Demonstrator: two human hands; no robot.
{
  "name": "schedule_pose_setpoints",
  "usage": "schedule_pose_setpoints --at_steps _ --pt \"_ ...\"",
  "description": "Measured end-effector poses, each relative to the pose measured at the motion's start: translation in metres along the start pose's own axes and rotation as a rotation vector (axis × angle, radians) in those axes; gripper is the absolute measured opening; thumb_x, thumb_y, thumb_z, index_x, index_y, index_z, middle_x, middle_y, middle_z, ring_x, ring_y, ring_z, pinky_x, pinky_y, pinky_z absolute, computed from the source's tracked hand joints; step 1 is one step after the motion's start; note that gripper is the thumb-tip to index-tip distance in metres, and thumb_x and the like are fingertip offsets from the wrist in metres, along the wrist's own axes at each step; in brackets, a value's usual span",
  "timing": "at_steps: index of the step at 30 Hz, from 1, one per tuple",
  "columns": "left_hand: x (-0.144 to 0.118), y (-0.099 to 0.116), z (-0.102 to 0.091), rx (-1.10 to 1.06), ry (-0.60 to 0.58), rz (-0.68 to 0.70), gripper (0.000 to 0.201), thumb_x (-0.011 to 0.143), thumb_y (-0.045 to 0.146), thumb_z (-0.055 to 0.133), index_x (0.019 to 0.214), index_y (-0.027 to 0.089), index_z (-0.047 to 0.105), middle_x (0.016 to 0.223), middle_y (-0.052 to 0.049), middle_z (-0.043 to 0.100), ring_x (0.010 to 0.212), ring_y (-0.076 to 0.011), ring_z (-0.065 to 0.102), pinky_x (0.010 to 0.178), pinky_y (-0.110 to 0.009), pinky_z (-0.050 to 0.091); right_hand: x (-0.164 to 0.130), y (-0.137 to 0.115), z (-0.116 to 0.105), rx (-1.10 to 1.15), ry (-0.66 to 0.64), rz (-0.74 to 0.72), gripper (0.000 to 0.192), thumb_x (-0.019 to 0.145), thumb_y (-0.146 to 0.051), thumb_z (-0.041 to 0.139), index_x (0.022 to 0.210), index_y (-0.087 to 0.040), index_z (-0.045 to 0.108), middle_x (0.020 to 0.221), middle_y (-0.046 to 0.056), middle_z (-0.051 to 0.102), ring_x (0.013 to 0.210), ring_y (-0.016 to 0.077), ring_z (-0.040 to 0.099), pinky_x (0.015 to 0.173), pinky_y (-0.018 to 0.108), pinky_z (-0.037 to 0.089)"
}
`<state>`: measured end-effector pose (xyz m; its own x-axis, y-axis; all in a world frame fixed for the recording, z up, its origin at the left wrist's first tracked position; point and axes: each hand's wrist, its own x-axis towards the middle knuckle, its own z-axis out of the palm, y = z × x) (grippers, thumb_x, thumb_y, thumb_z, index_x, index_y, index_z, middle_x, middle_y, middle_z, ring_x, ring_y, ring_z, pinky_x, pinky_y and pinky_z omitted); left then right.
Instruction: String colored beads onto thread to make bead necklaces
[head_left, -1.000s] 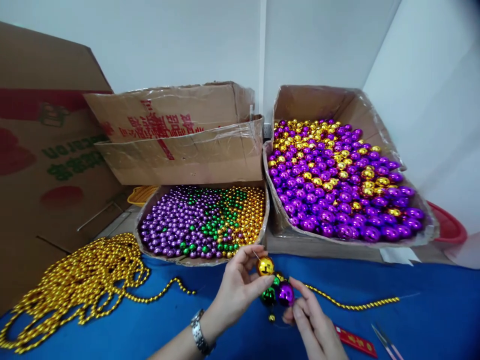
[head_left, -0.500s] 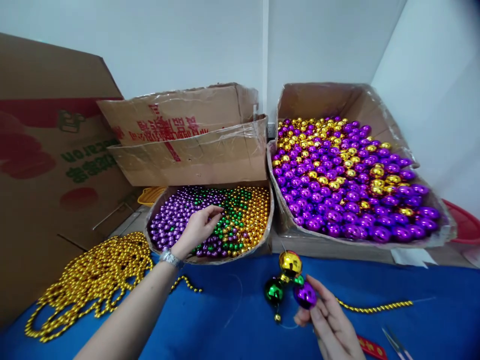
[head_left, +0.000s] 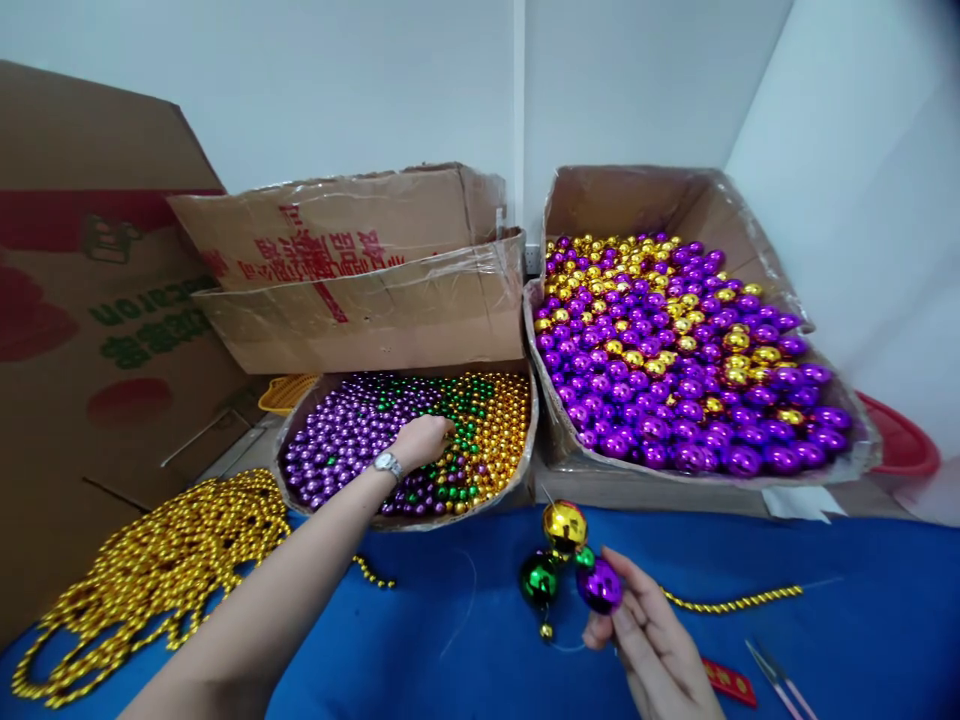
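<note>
My left hand (head_left: 421, 440), with a watch on its wrist, reaches into the low box of small beads (head_left: 517, 470) and rests on the green beads (head_left: 466, 432) between the purple and gold ones, fingers curled; whether it grips a bead is hidden. My right hand (head_left: 645, 640) holds a cluster of three large balls (head_left: 567, 570), gold on top, green at left, purple at right, with a thin needle sticking up from the gold ball. A gold bead string (head_left: 731, 602) trails right from the cluster over the blue cloth (head_left: 465, 640).
A big box of large purple and gold balls (head_left: 840, 470) stands at the back right. A closed carton (head_left: 360, 290) sits behind the small-bead box. A heap of gold bead strings (head_left: 157, 570) lies left. Scissors (head_left: 780, 682) and a red strip (head_left: 726, 682) lie at the lower right.
My left hand let go of the gold ball, reached into the small-bead box and moved right onto the green beads. My right hand kept the ball cluster.
</note>
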<state>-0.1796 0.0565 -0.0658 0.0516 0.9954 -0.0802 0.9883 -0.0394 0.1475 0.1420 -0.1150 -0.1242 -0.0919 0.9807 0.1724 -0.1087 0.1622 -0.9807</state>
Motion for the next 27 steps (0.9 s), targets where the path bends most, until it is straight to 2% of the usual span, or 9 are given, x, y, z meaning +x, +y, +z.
schedule_pose_setpoints --at_steps 3,6,15,18,22,25,27 --pt "0.009 0.000 0.003 0.074 -0.060 0.008 0.025 0.088 0.035 0.054 0.099 0.014 0.061 0.100 -0.007 0.063 0.092 -0.0196 0.060 0.084 -0.041 0.048 0.000 0.000 -0.003 0.146 -0.023 0.148 0.045 0.091 -0.046 0.049 0.130 -0.023 0.046 0.072 0.004 0.064 0.070 0.0181 0.063 0.067 0.031 0.051" --pt "0.014 -0.001 0.005 0.124 -0.091 0.025 0.024 0.088 0.033 0.054 0.100 0.014 0.061 0.100 -0.007 0.063 0.092 -0.0195 0.060 0.082 -0.041 0.049 0.000 -0.001 -0.003 0.224 -0.020 0.210 0.044 0.091 -0.045 0.049 0.131 -0.025 0.044 0.074 0.002 0.063 0.073 0.0164 0.061 0.071 0.030 0.047" --pt "0.017 -0.004 0.010 0.123 -0.070 0.064 0.023 0.088 0.034 0.053 0.095 0.014 0.062 0.095 -0.006 0.064 0.087 -0.0182 0.061 0.080 -0.039 0.049 0.003 -0.006 0.000 0.212 -0.023 0.220 0.050 0.089 -0.049 0.050 0.132 -0.023 0.044 0.074 0.003 0.062 0.071 0.0175 0.059 0.069 0.031 0.047" --pt "0.014 -0.004 0.004 0.066 -0.036 0.109 0.019 0.087 0.030 0.052 0.094 0.017 0.065 0.096 -0.006 0.068 0.088 -0.0187 0.063 0.081 -0.033 0.047 0.002 -0.004 -0.002 0.197 -0.008 0.218 0.050 0.089 -0.049 0.050 0.131 -0.022 0.045 0.072 0.003 0.061 0.071 0.0181 0.060 0.069 0.032 0.048" --pt "0.004 -0.005 -0.010 -0.027 -0.014 0.185 0.026 0.087 0.029 0.044 0.100 0.019 0.065 0.097 -0.003 0.071 0.085 -0.0169 0.065 0.074 -0.022 0.046 0.002 -0.002 -0.003 0.177 -0.002 0.215 0.050 0.089 -0.048 0.051 0.131 -0.022 0.045 0.072 0.003 0.061 0.071 0.0181 0.060 0.068 0.032 0.049" --pt "-0.007 -0.002 -0.013 -0.038 -0.019 0.234 0.024 0.085 0.031 0.048 0.095 0.020 0.067 0.091 -0.002 0.071 0.079 -0.0169 0.064 0.070 -0.022 0.046 0.002 0.000 -0.002 0.165 -0.006 0.216 0.050 0.089 -0.048 0.050 0.132 -0.022 0.045 0.071 0.003 0.061 0.070 0.0181 0.059 0.068 0.032 0.049" --pt "-0.015 0.002 -0.008 -0.018 -0.007 0.245 0.020 0.081 0.031 0.054 0.091 0.020 0.068 0.087 -0.004 0.070 0.078 -0.0184 0.063 0.070 -0.024 0.045 0.002 0.001 0.000 0.169 -0.011 0.222 0.050 0.090 -0.048 0.050 0.132 -0.022 0.045 0.072 0.003 0.060 0.071 0.0182 0.059 0.068 0.032 0.049"
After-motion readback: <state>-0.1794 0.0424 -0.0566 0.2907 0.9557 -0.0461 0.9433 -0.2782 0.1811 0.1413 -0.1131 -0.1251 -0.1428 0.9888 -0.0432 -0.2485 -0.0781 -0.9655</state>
